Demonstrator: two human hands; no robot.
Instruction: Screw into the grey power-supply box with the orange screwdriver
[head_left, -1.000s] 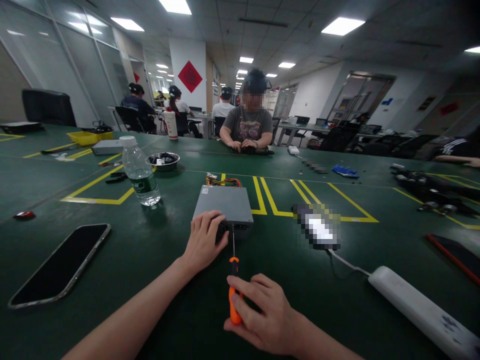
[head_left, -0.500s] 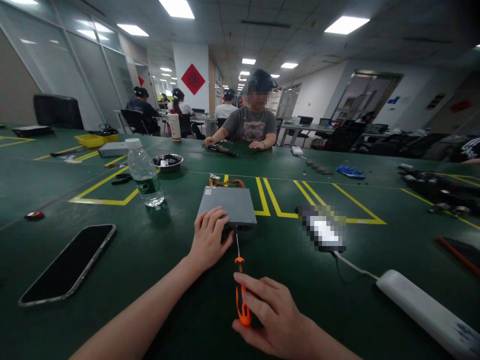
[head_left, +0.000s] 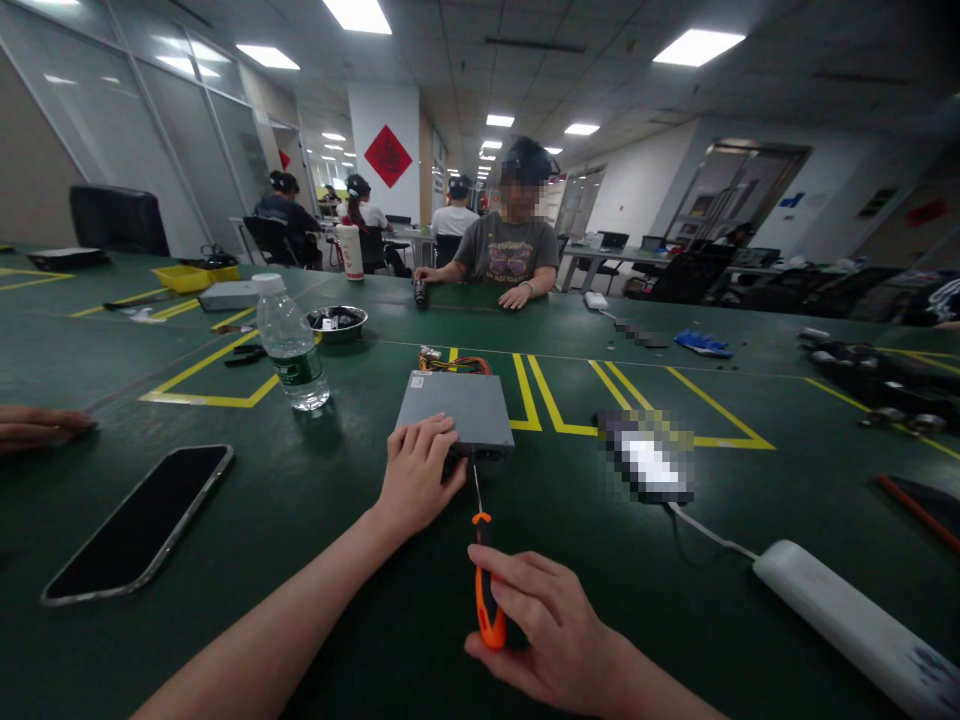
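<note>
- The right hand (head_left: 551, 640) has its grip wrapped around the orange-handled screwdriver (head_left: 487, 590).
- The screwdriver's long axis runs straight away from that hand, with the tip at the near face of the grey metal box (head_left: 457, 408).
- The left hand (head_left: 416, 475) presses flat on the box's near corner, closer than the right, closed on nothing.
- The box sits mid-desk (head_left: 300, 520) on green matting with yellow lines, in an open office.

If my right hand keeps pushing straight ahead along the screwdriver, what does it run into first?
The right hand points along the screwdriver at the near face of the grey box. The tip looks already at that face, beside the left hand.
</note>
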